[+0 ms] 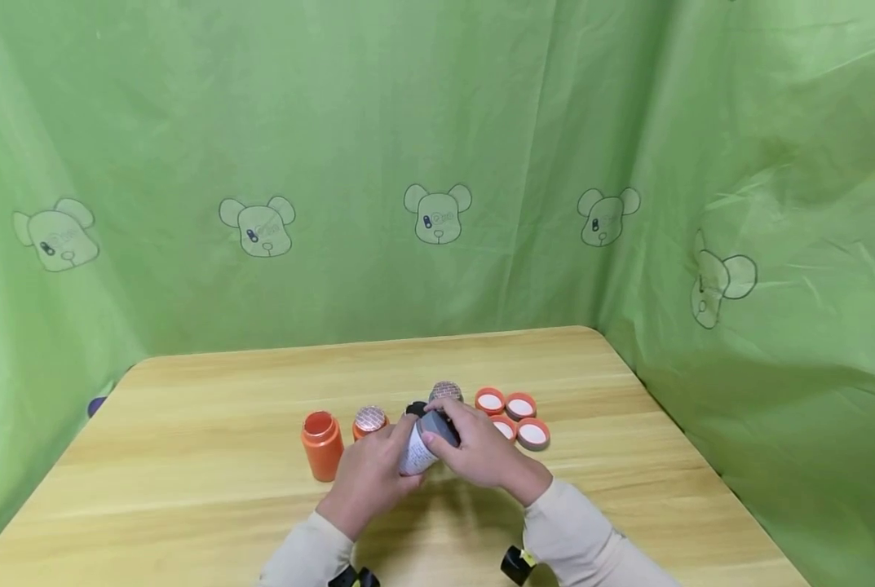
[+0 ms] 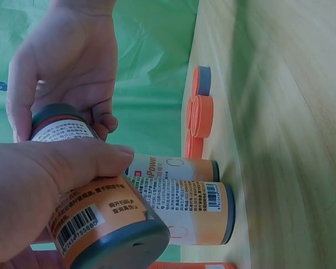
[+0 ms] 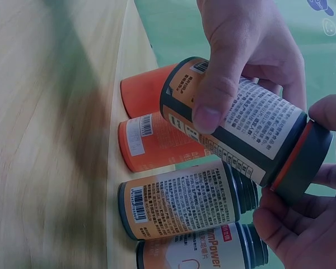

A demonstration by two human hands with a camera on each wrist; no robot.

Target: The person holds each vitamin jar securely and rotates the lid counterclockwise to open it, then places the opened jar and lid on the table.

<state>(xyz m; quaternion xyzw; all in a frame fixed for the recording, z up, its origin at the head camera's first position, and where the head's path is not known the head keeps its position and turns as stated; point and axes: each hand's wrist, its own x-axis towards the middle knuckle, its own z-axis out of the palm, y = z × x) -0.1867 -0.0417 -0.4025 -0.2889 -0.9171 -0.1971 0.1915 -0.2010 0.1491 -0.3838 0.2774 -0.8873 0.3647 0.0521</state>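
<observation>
A dark grey supplement bottle [image 3: 263,120] with a white and orange label is tilted between the hands above the table. My left hand [image 1: 377,471] grips its body, with the thumb laid along the label in the right wrist view. My right hand [image 1: 484,447] pinches the dark grey screw cap [image 3: 305,165], which sits on the bottle's mouth with an orange band showing below it. Behind the hands stand an orange bottle [image 1: 323,456] without a cap, a second orange bottle [image 3: 157,143] topped by a foil seal [image 1: 370,418], and two dark grey bottles [image 3: 179,199], partly hidden in the head view.
Several orange and grey caps [image 1: 532,434] lie with white liners upward, grouped right of the bottles. One of the dark grey bottles has a foil-covered top [image 1: 447,391]. Wood-grain table [image 1: 187,505] surrounds them, and green curtains [image 1: 349,122] hang behind and at the sides.
</observation>
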